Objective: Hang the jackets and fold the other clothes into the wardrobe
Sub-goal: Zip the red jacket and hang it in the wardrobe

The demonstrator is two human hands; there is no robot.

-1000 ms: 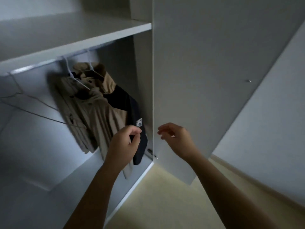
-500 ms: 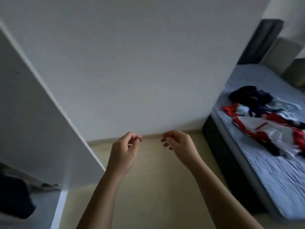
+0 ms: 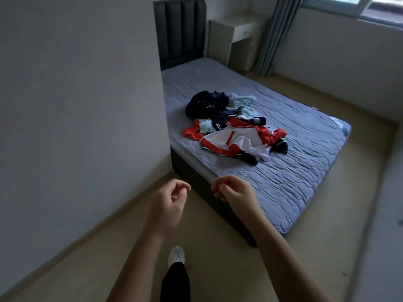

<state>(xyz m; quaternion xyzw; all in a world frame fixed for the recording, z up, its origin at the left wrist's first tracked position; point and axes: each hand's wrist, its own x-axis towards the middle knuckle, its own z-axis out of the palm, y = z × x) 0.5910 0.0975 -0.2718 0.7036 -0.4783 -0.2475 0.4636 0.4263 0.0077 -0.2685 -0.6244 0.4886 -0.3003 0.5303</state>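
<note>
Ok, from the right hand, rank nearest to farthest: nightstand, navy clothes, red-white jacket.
From the right hand:
1. Red-white jacket, pile's near side, on the bed.
2. Navy clothes, pile's far side.
3. Nightstand, beyond the bed's head.

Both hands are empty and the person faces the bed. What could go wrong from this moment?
The clothes lie tangled in one pile, so lifting one piece may drag others off the bed. The bed's corner stands close ahead of the foot; a shin could hit it.

Clothes pile [image 3: 233,127] lies on the bed [image 3: 305,171]; both hands empty, loosely curled.
</note>
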